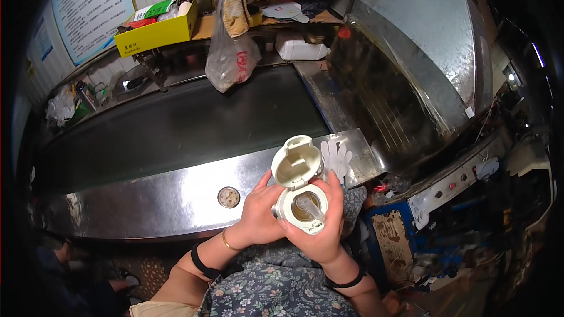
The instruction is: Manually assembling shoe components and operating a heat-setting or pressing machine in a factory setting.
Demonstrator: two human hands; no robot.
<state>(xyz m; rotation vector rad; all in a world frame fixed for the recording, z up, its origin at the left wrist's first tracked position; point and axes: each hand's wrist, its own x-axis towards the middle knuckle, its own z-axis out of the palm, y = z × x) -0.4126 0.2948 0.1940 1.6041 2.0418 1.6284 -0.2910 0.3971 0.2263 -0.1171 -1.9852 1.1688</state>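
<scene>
Close in front of my body I hold a white insulated drinking bottle (285, 206) upright in both hands. Its hinged lid (288, 171) stands flipped up on the far side, and a clear spout (311, 206) shows in the round opening. My left hand (257, 216) is wrapped round the bottle's left side, and my right hand (325, 236) grips its right side, with fingers up near the hinge. Much of the bottle's body is hidden under its top and my hands. Just beyond the lid, a white glove (336, 157) lies on the metal ledge.
A dark conveyor belt (194, 123) runs beyond the shiny metal ledge (147, 194), where a small round disc (228, 197) lies. A plastic bag (226, 64) and towel (235, 6) hang above. Further right are a metal hood (426, 35) and control panel (449, 191). Another person's arm (61, 252) shows lower left.
</scene>
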